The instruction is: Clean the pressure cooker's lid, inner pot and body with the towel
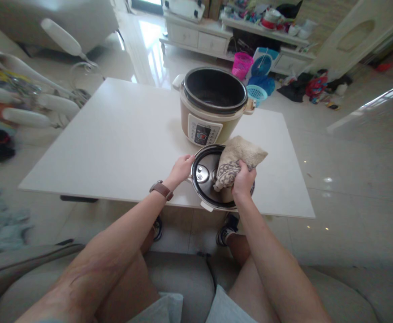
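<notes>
My left hand (182, 168) grips the left rim of a round pressure cooker lid (209, 194), whose metal inner side and black sealing ring face up. In my right hand (244, 181) is a beige patterned cloth (241, 151), bunched and lying against the inside of the lid. The cloth and hand hide the lid's right part. Just beyond the lid stands the electric pressure cooker (213, 121), upright and uncovered, with its dark inner pot (214, 89) showing and its control panel turned toward me.
The cooker rests on a white table (122, 139), whose near edge lies below the lid. Past the table are a pink basket (242, 65), a light blue basket (257, 93) and a white cabinet (196, 38). A white lamp-like fixture (55, 105) stands at left.
</notes>
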Tool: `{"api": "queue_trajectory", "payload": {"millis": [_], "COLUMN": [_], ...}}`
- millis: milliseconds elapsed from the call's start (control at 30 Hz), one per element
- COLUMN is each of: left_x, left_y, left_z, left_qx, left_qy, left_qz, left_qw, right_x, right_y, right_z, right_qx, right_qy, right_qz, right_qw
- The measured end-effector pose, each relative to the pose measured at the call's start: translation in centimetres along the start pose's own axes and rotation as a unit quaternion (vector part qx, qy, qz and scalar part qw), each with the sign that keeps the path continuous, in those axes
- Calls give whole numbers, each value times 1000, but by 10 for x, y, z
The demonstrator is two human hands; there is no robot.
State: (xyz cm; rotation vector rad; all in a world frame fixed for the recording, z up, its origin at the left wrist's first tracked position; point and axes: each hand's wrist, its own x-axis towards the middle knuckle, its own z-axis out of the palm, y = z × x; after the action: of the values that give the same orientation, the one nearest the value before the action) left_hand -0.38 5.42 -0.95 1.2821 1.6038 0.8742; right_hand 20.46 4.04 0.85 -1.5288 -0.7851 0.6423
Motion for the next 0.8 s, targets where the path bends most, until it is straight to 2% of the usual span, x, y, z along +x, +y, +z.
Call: {"api": "queue_trajectory", "payload": {"millis": [67, 133, 233, 300, 433, 533, 600, 667, 733, 800], "left_x": [0, 0, 1, 1, 3, 4, 5, 5, 6, 5], "left_y": [0, 0, -2, -3, -4, -7, -8, -10, -10, -9], "left_z": [0, -1, 0, 0, 0, 0, 0, 0, 0, 0], "left_qx": [3, 4, 0, -1, -4, -2, -1, -3, -7, -14], "left_qy": [-2, -4, -5, -5, -5, -5, -4, -4, -5, -4], "left_qz": [1, 2, 7, 10, 10, 9, 11, 9, 8, 8], "left_qw": [1000, 1000, 1000, 1000, 1000, 1000, 1000, 1000, 1000, 1000], "right_x": [4, 4, 3, 0, -9, -16, -18, -16, -9, 3], "right_y": [-6, -13, -19, -19, -14, -9, -5, -1, -1, -4], "right_z": [-5, -11, -19, -21, -18, -14, -12, -10, -9, -12], "right_qx": [22, 12, -75, -158, -296, -327, -289, -206, -90, 40], "right_qy": [28, 24, -49, -124, -245, -297, -313, -318, -314, -288], "right_qz": [-48, -113, -191, -197, -142, -117, -101, -55, 33, 132], "right_qw": [998, 993, 977, 960, 912, 889, 899, 924, 944, 948]}}
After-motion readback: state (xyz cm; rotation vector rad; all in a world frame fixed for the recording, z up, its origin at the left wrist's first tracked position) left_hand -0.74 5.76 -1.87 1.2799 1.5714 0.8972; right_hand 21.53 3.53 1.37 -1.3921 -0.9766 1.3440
